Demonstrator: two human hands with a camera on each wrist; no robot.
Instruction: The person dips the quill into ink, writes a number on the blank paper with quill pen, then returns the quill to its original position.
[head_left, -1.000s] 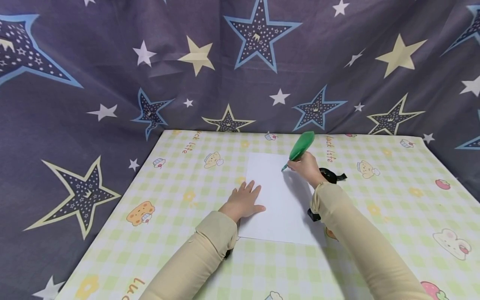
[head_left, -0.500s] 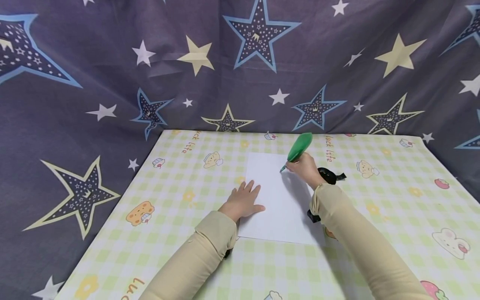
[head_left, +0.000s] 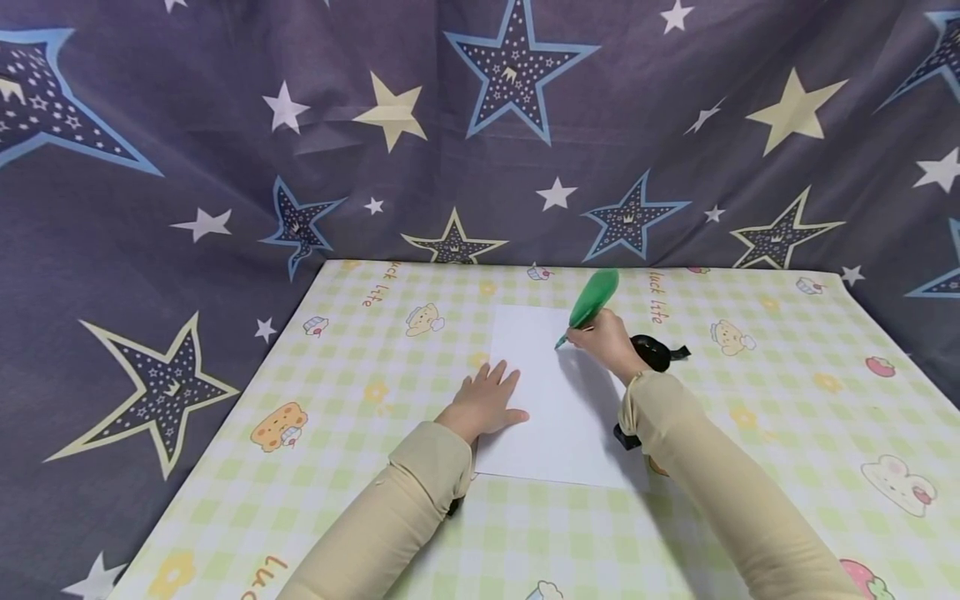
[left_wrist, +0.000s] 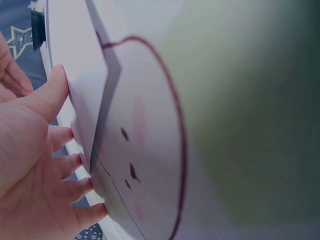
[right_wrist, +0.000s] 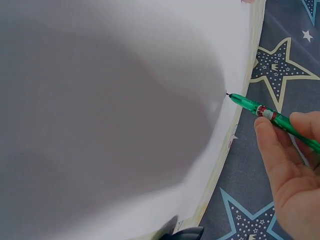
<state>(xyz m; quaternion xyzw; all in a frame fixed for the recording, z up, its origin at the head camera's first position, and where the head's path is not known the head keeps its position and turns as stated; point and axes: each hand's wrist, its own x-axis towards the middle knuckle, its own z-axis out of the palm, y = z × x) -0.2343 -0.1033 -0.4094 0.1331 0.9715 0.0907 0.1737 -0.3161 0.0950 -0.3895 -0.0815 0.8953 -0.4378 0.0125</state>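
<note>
Curtain (head_left: 465,179) bhnd cloth (head_left: 420,367), blk R-wrist gear (head_left: 651,353), R fingers (right_wrist: 270,145) clamped on pen (right_wrist: 245,103), L fingers (left_wrist: 78,188) apart at paper (head_left: 525,450) edge.

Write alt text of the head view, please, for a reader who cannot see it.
A person's right hand holds a green pen pointed down at a white paper, while the left hand lies spread across the paper's left edge. Below them is a checked tablecloth; behind, a dark curtain with stars.
</note>
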